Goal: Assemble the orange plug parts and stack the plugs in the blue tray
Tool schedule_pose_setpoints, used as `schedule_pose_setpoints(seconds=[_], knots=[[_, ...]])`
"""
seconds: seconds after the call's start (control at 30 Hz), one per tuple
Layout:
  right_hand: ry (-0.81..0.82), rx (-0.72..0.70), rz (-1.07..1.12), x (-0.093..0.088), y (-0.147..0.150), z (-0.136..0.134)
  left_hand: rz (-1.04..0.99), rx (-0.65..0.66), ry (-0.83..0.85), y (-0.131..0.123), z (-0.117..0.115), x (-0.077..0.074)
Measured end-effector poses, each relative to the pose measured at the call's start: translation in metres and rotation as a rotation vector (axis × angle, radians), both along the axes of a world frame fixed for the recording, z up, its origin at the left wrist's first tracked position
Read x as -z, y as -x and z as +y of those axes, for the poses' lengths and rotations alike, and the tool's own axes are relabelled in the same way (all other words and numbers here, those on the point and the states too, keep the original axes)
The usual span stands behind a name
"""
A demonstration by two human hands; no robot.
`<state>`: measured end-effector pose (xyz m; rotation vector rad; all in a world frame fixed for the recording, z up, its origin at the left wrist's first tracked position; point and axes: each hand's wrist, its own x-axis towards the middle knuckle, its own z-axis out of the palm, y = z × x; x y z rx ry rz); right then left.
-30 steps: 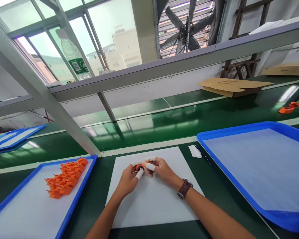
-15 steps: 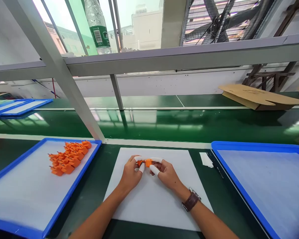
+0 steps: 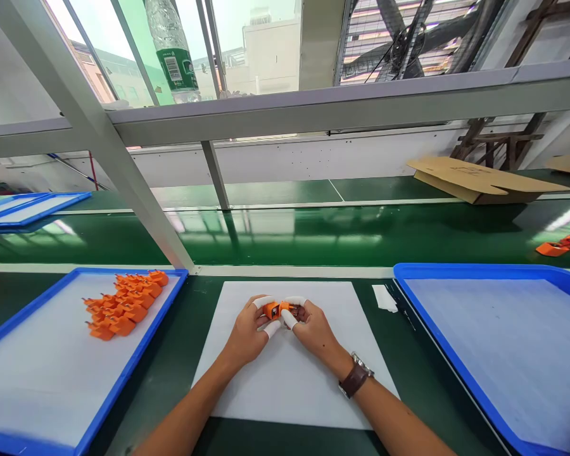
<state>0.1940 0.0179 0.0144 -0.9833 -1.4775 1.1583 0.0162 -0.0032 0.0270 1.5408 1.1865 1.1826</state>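
Observation:
Both hands meet over a white mat in front of me. My left hand and my right hand pinch a small orange plastic part between them, fingertips in white finger cots. A brown wristwatch sits on my right wrist. To the left, a blue tray with a white liner carries a heap of several similar orange parts. A second blue tray on the right has only its pale liner showing.
A green conveyor belt runs across behind the mat, with two orange pieces at its right end. A small white scrap lies beside the mat. Flat cardboard rests farther back. A slanted metal post rises at left.
The view has swung and levelled. My hands have stayed together on the orange part, turning it slightly between the fingertips.

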Motion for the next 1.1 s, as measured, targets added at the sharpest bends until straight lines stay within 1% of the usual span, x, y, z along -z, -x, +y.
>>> schedule_pose_setpoints(seconds=[0.1, 0.2, 0.33, 0.5, 0.73, 0.93, 1.03, 1.1], knots=[[-0.043, 0.06, -0.039, 0.001, -0.002, 0.002, 0.15, 0.01, -0.1, 0.003, -0.001, -0.001], [-0.09, 0.069, -0.063, 0.0, -0.004, 0.001, 0.285, -0.015, -0.208, 0.004, -0.001, 0.001], [-0.107, 0.06, -0.084, -0.004, -0.004, -0.003, 0.37, -0.022, -0.273, 0.004, -0.002, 0.005], [-0.106, 0.011, -0.125, -0.004, -0.003, -0.005, 0.446, -0.027, -0.329, 0.005, -0.001, 0.01], [-0.002, -0.027, -0.162, -0.004, -0.005, -0.003, 0.478, -0.045, -0.353, 0.003, 0.0, 0.014], [0.125, -0.103, -0.113, -0.007, -0.006, -0.001, 0.527, -0.037, -0.417, -0.001, -0.002, 0.013], [0.186, -0.095, -0.045, -0.01, -0.006, 0.0, 0.497, -0.024, -0.355, -0.003, -0.003, 0.008], [0.225, -0.093, 0.034, -0.013, -0.006, 0.001, 0.391, -0.021, -0.247, -0.004, -0.003, 0.004]])
